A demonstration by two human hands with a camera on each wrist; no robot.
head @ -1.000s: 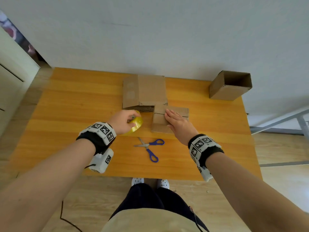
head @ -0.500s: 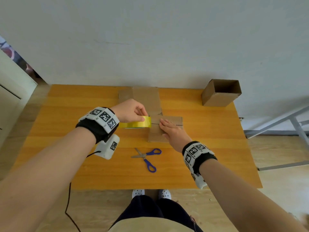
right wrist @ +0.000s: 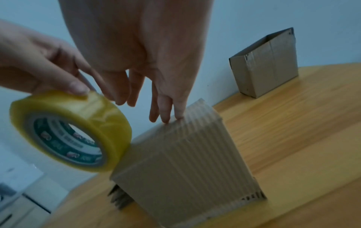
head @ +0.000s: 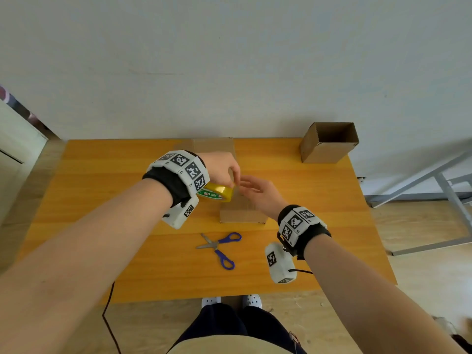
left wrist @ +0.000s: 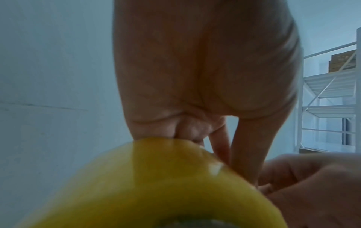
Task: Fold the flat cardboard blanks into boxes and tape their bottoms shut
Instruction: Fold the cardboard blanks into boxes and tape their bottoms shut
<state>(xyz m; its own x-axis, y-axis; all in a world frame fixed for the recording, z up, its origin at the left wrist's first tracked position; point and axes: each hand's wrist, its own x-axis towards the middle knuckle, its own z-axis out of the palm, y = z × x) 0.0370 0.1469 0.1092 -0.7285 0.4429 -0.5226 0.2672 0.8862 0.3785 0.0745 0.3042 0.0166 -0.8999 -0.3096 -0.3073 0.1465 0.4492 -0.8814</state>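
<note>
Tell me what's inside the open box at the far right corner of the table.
The open box shows only bare brown inner walls in the head view; nothing is seen inside. Its floor is hidden by the near wall, and the right wrist view shows only its taped outside.

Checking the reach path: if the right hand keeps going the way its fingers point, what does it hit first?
Most likely the left hand holding the tape roll; the right hand points at it across the box. Depth is unclear.

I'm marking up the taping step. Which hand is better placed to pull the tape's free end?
Right. The left hand grips the tape roll, while the right hand holds nothing, its fingers beside the roll above the folded box.
</note>
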